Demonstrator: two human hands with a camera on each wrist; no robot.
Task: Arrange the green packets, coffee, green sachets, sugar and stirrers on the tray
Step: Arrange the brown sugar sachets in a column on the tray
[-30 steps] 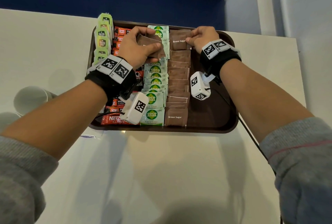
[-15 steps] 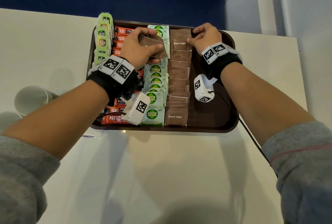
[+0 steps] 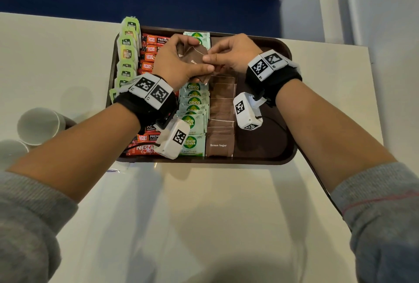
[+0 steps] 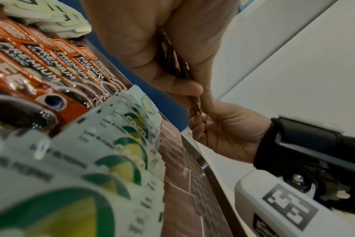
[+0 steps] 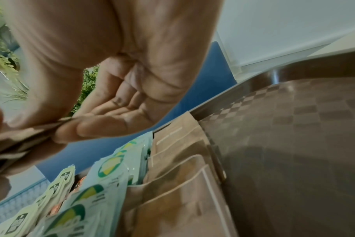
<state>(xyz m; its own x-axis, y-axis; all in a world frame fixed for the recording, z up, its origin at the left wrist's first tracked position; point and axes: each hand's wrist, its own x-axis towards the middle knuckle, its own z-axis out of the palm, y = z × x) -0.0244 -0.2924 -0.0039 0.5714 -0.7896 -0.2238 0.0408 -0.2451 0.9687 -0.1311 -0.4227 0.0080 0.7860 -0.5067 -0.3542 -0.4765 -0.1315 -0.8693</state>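
A dark brown tray (image 3: 272, 155) holds four rows: light green packets (image 3: 127, 55) at the left, red coffee sticks (image 3: 149, 49), green Coco Sugar sachets (image 3: 192, 121) and brown sugar sachets (image 3: 220, 124). My left hand (image 3: 174, 62) grips a small stack of brown sugar sachets (image 3: 192, 55) above the far end of the tray. My right hand (image 3: 229, 55) pinches the right edge of that same stack, thumb and forefinger closed on it (image 5: 57, 123). No stirrers show in any view.
The tray's right third (image 3: 263, 142) is bare patterned surface. White paper cups (image 3: 38, 124) stand on the white table at the left. A blue wall band runs behind the tray; a white wall stands close on the right.
My right hand left the top of the brown sugar row and moved left to the stack in my left hand. The left hand shifted slightly right and toward me.
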